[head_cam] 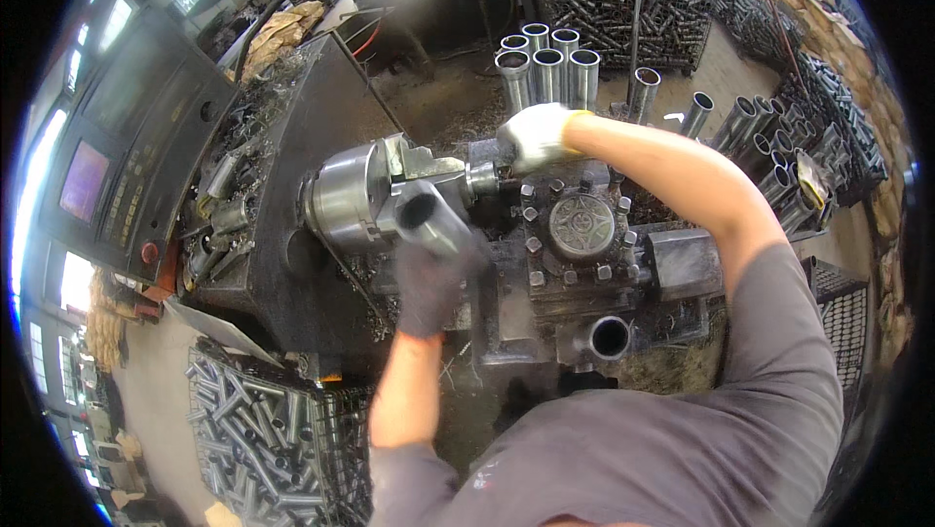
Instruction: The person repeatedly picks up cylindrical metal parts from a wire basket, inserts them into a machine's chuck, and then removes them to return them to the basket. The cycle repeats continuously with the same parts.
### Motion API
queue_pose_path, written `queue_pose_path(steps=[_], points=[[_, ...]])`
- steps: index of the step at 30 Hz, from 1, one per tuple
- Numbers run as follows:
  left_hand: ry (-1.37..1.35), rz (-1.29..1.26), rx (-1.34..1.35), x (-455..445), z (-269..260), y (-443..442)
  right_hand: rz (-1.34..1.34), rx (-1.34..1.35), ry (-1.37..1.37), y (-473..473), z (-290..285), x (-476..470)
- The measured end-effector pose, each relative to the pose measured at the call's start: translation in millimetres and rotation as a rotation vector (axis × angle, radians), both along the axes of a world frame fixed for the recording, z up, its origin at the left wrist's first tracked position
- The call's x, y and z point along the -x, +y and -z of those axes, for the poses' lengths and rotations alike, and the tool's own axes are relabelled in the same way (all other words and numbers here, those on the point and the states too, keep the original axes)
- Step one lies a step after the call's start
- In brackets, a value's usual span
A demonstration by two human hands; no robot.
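My left hand (431, 286), in a dark glove, grips a short metal tube (445, 231) whose open end tilts up and left. Motion blurs both hand and tube. They are just in front of a lathe's three-jaw chuck (350, 187). Past the chuck jaws, a steel fitting (482, 180) lies along the chuck's axis. My right hand (539, 136), in a white glove, reaches across behind the square tool post (582, 226), close to that fitting. Its fingers are blurred and partly turned away, so whether they hold anything cannot be told.
Several upright tubes (548, 74) stand behind the lathe, with more tubes (774, 140) at right. Another tube (609, 337) points up near my body. Wire bins of tubes (256, 439) stand lower left and at the back (621, 15). A control panel (124, 154) rises at left.
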State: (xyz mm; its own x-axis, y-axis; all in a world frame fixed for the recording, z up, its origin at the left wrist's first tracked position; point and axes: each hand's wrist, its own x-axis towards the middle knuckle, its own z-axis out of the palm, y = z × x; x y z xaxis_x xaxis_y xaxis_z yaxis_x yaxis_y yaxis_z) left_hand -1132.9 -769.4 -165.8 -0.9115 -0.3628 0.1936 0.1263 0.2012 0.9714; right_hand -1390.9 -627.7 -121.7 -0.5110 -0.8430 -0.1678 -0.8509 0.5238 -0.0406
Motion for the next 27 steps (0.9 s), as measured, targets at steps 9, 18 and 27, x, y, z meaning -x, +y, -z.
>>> queue_pose_path(steps=[9, 18, 27], points=[[-0.077, 0.176, 0.292, -56.1, 115.9, 56.9, -0.073, -0.498, -0.332, 24.2, -10.7, 48.7], [-0.285, -0.306, 1.295, -34.7, 49.9, -68.4, -0.114, -0.221, -0.714, -82.7, 70.6, 49.0], [-0.049, -0.376, 1.643, 32.4, 17.8, -163.3, -0.133, -0.249, -0.583, -51.3, 32.5, 28.6]])
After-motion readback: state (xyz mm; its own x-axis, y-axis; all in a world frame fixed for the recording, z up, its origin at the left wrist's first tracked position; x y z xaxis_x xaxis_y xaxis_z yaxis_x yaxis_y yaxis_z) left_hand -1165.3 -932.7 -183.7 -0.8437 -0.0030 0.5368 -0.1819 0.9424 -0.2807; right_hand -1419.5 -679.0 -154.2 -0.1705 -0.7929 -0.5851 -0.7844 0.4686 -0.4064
